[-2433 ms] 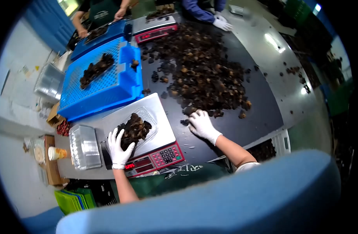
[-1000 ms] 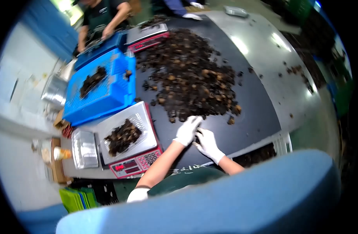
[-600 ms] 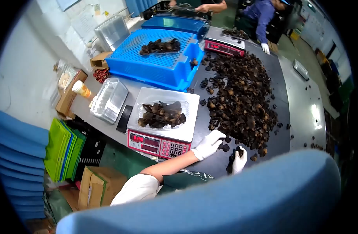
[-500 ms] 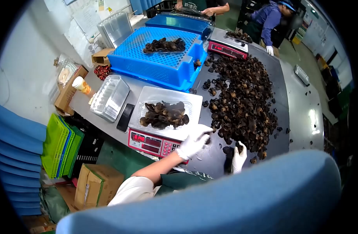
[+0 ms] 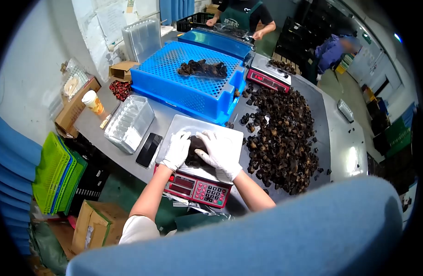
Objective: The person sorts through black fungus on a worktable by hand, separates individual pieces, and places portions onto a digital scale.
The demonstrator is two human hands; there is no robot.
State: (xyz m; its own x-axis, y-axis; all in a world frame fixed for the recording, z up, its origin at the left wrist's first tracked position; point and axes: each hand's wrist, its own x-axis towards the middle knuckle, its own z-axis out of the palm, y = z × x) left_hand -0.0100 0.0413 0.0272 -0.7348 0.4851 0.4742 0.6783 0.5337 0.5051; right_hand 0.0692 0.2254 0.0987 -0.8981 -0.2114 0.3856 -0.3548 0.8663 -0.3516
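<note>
Both my gloved hands are over the near scale [image 5: 179,124], at the sides of a clear tray of dark dried fungus [image 5: 196,149]. My left hand [image 5: 177,149] rests against the tray's left side, its fingers pressed together. My right hand [image 5: 217,152] lies across the right side of the fungus, fingers spread. The hands cover most of the tray. A large heap of dark fungus [image 5: 282,138] lies on the table to the right of the scale. A second filled tray [image 5: 203,69] sits on the upturned blue crate [image 5: 174,92].
Left of the scale are a phone [image 5: 149,149], stacked clear trays [image 5: 130,124] and a paper cup [image 5: 94,102]. Another red scale [image 5: 268,80] stands beyond the crate. Two people are at the far side, one holding a tray. An empty-looking tray [image 5: 345,111] lies far right.
Both my hands have moved left from the edge of the heap onto the tray on the scale. The view has shifted slightly. The far right co-worker has moved back from the table.
</note>
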